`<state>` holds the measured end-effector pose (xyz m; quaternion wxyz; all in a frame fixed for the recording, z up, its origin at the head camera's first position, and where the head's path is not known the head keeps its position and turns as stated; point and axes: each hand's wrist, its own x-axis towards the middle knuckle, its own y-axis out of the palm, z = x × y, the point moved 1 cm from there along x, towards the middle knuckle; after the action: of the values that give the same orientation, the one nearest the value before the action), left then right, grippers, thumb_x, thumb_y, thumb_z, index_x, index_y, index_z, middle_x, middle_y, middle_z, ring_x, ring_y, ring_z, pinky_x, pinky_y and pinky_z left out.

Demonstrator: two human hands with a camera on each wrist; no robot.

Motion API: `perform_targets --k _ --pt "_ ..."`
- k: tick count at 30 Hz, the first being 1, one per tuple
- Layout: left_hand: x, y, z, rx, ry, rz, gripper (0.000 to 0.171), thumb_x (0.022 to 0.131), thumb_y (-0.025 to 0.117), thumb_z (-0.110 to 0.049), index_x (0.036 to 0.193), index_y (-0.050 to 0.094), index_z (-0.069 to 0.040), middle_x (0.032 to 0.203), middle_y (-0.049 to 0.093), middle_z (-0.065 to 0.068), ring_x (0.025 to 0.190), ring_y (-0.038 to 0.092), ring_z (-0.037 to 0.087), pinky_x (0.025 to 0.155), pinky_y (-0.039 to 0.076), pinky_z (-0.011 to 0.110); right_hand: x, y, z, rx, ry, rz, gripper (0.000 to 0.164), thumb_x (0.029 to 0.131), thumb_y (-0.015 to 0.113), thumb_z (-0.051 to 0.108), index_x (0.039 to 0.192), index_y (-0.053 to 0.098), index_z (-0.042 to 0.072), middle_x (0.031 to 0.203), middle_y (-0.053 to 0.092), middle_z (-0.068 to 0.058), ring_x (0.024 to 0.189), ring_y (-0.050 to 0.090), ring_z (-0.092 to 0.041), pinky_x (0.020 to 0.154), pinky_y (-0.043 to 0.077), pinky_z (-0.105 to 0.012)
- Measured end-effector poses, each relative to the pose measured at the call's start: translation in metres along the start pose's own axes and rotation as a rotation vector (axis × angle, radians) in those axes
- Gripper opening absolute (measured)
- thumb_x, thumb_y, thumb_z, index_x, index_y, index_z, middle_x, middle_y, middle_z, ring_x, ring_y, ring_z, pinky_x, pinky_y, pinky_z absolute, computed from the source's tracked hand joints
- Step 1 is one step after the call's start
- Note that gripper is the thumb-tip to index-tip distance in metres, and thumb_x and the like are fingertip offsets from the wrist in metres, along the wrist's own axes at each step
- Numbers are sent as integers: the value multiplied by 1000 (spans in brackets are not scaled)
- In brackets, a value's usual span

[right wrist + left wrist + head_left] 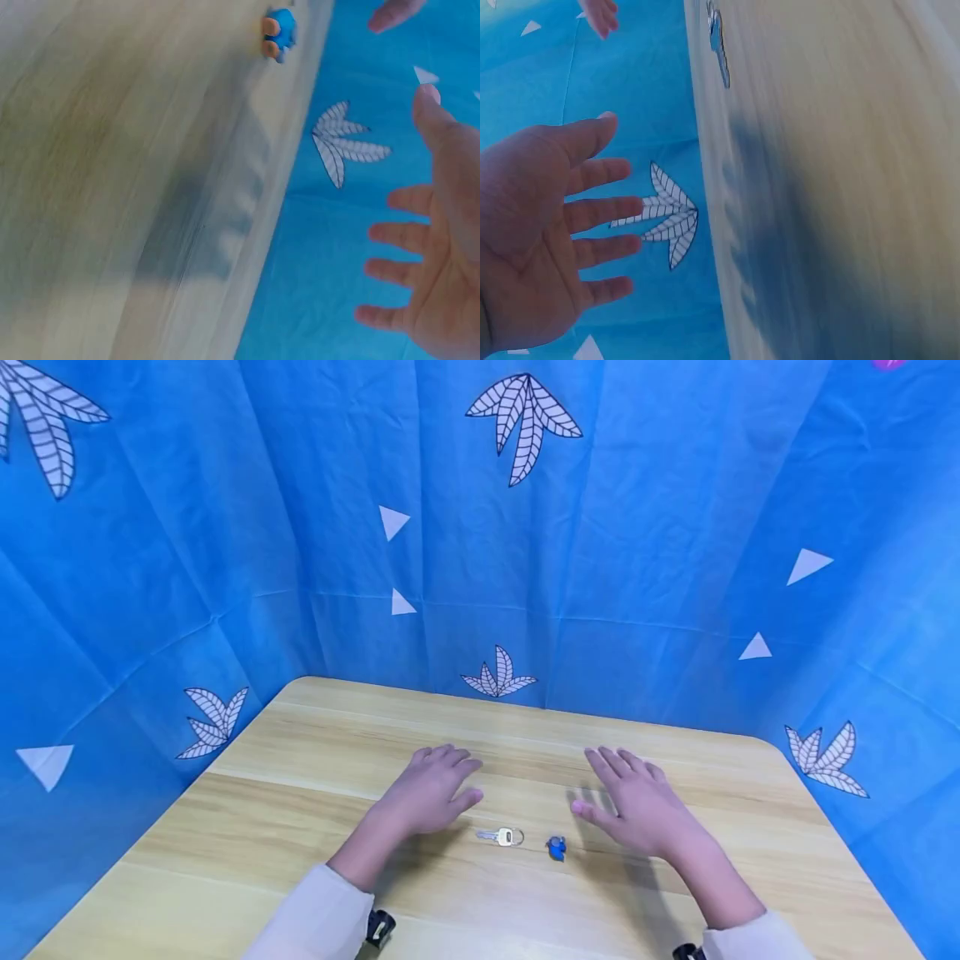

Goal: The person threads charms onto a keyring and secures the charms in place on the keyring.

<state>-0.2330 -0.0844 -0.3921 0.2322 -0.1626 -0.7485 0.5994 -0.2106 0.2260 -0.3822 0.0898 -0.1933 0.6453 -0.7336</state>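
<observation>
On the wooden table lies a silver key (504, 837) with a ring through its head; its blade points left. A small blue figure (557, 847) sits to the right of the key, and the right wrist view shows orange parts on this blue figure (279, 34). My left hand (431, 789) hovers over the table to the left of the key, fingers extended, palm bare in the left wrist view. To the right of the blue figure, my right hand (637, 802) is held above the surface with its fingers spread and nothing in it.
The light wooden table (225, 852) has rounded far corners. A blue curtain (637, 527) with white leaves and triangles surrounds its back and sides. A black wrist strap part (380, 928) shows at the left sleeve, another (687, 952) at the right.
</observation>
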Motion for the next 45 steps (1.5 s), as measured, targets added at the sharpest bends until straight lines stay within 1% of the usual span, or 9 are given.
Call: perform_targets --k 5,9,13,17,20,28,35,41,45 --pt "5 11 -9 -9 26 81 48 94 53 -45 132 55 -15 137 51 8 130 41 29 108 27 52 4 5 12 -25 -83 42 86 84 34 76 146 38 16 143 45 -10 130 41 -35 100 32 -63" --pt "10 20 -17 -22 77 131 44 93 56 -43 127 59 -16 129 57 4 121 50 25 103 37 47 6 11 20 14 -171 68 75 86 49 67 137 50 12 132 55 -11 121 50 -33 97 39 -58" --pt "14 28 -25 -73 138 160 38 91 61 -39 120 64 -14 111 63 0 101 59 16 88 49 35 7 23 26 125 -228 124 56 88 61 50 127 58 9 120 61 -7 110 56 -26 92 47 -46" --pt "16 35 -31 -131 164 177 32 90 63 -38 111 67 -14 94 60 -4 84 54 9 73 48 25 6 34 31 238 -262 176 42 89 63 42 118 62 11 101 62 3 90 57 -13 77 51 -31" --pt "16 40 -34 -148 177 169 26 88 65 -39 101 67 -17 86 54 -6 78 49 9 66 44 24 4 41 34 277 -293 165 30 88 66 36 108 63 14 86 55 8 76 50 -8 66 45 -24" --pt "17 50 -36 -213 131 151 27 84 70 -38 103 68 -18 86 51 -10 80 47 6 69 43 21 -2 51 39 201 -303 38 17 84 70 31 92 60 20 84 53 12 76 46 -5 63 45 -23" --pt "22 53 -38 -324 119 205 18 82 74 -24 98 67 -17 85 54 -10 79 49 2 72 44 16 -6 57 40 158 -320 -1 14 84 69 28 91 60 21 84 51 13 74 43 -6 63 41 -24" --pt "27 54 -38 -440 45 262 22 78 78 -16 92 63 -12 82 56 -7 73 49 2 69 44 16 -5 59 39 191 -316 -20 14 79 70 22 89 60 22 85 51 13 75 43 -6 65 40 -25" --pt "29 51 -38 -401 -27 254 24 74 82 -21 87 64 -13 78 57 -7 70 49 3 65 44 17 -2 62 38 209 -333 -55 14 77 70 19 86 60 24 83 51 14 73 43 -5 62 40 -22"
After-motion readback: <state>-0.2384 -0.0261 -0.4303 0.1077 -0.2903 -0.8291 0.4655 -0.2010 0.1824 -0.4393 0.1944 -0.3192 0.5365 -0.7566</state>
